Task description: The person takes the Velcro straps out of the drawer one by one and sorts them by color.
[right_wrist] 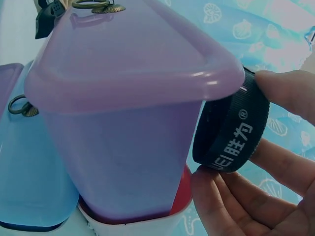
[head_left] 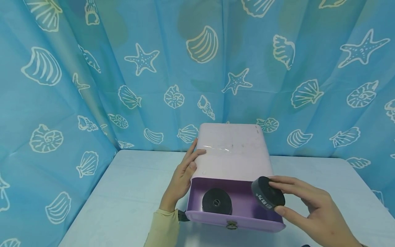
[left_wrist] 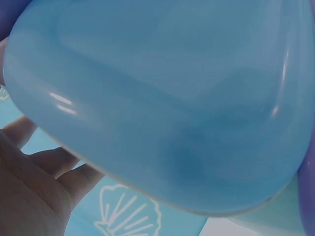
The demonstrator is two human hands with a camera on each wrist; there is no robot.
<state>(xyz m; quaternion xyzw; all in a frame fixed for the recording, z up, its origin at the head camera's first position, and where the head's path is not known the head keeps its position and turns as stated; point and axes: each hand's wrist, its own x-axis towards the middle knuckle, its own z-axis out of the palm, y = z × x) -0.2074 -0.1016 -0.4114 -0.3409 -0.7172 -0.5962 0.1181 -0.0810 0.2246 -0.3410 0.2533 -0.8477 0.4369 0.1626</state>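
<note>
A pale pink plastic drawer box [head_left: 234,154] stands on the table with its purple drawer [head_left: 247,223] pulled out. Inside the drawer, towards the left, one roll of black tape [head_left: 213,200] lies flat. My right hand [head_left: 321,207] pinches a second roll of black tape [head_left: 267,193], tilted, over the drawer's right side. White lettering on this roll's edge shows in the right wrist view, where the drawer's front partly hides the roll [right_wrist: 234,132]. My left hand [head_left: 180,176] rests along the box's left side with extended fingers. In the left wrist view a blue surface [left_wrist: 162,98] covers most of the picture.
A blue drawer [right_wrist: 34,167] with a ring pull shows at the left of the right wrist view. The purple drawer has a bronze ring pull [head_left: 231,225]. Behind the white table [head_left: 123,192] hangs a blue curtain [head_left: 172,68] with shell prints.
</note>
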